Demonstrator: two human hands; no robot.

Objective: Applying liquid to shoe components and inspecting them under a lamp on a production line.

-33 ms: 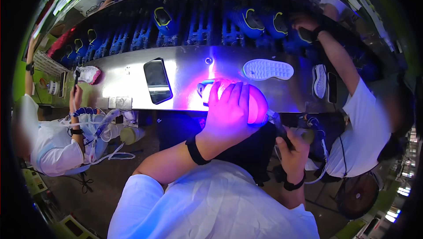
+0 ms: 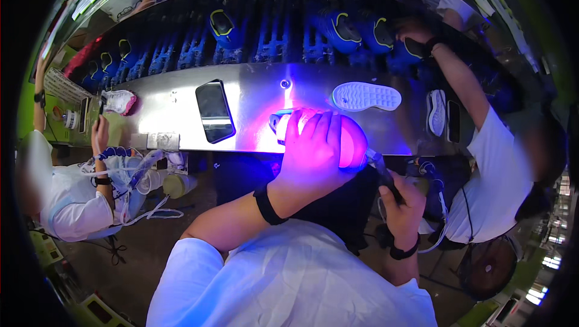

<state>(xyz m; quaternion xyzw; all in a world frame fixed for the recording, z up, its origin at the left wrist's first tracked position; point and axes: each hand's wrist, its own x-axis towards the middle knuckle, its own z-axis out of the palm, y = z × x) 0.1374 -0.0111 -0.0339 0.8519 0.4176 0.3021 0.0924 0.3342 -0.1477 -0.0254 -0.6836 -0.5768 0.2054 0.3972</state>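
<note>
Under a bright pink and violet glow, a shoe (image 2: 354, 141) is held at the front edge of the metal bench. My left hand (image 2: 313, 155) is closed over it, fingers lying across its side and hiding much of it. My right hand (image 2: 403, 205) grips the dark handle of a brush (image 2: 384, 175), to the right of and below the shoe. The brush's head end meets the shoe's rounded right end; its bristles are too small to make out.
On the metal bench (image 2: 253, 80) lie a phone (image 2: 216, 111), a white shoe sole (image 2: 367, 96) and a small round fitting (image 2: 285, 84). Behind runs a dark roller conveyor (image 2: 271, 25) carrying several blue shoes (image 2: 224, 28). Co-workers sit at left and right; one arm (image 2: 461, 77) reaches to the conveyor.
The left co-worker's hand and dark tool have shifted slightly. My left hand stays on the shoe, and my right hand with the brush has barely moved.
</note>
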